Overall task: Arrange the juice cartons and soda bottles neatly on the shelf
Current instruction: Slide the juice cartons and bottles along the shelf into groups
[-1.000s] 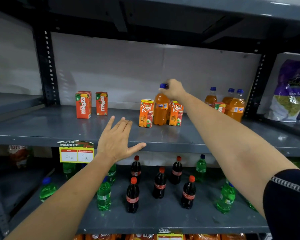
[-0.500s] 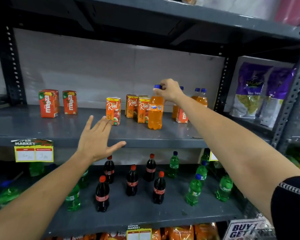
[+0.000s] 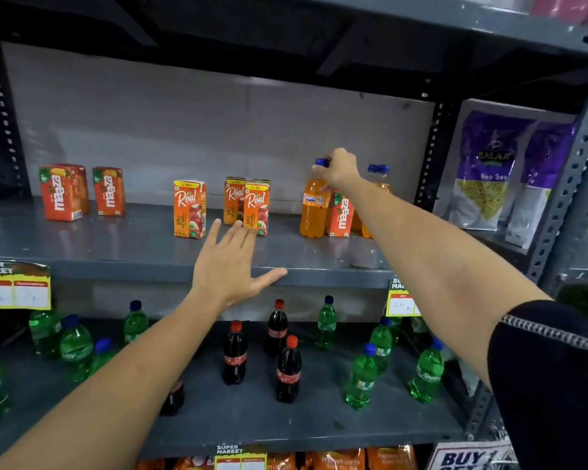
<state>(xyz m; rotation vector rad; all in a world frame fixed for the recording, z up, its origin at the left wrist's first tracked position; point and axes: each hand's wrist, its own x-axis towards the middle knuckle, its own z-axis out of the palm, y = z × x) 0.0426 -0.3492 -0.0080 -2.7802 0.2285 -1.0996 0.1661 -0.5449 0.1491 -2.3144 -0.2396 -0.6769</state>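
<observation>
on the grey middle shelf (image 3: 116,245) i see my right hand (image 3: 340,166) pinching the cap of the upright orange soda bottle (image 3: 313,208), directly below its grip beside a maaza carton (image 3: 341,213), while my left hand (image 3: 228,266) hovers flat, fingers spread.

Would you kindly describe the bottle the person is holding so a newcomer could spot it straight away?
Look at the grey middle shelf, the one with juice cartons. Toward its right end stands an orange soda bottle beside a red carton. Unlike the orange bottles behind it, its blue cap is gripped by the right hand.
</observation>
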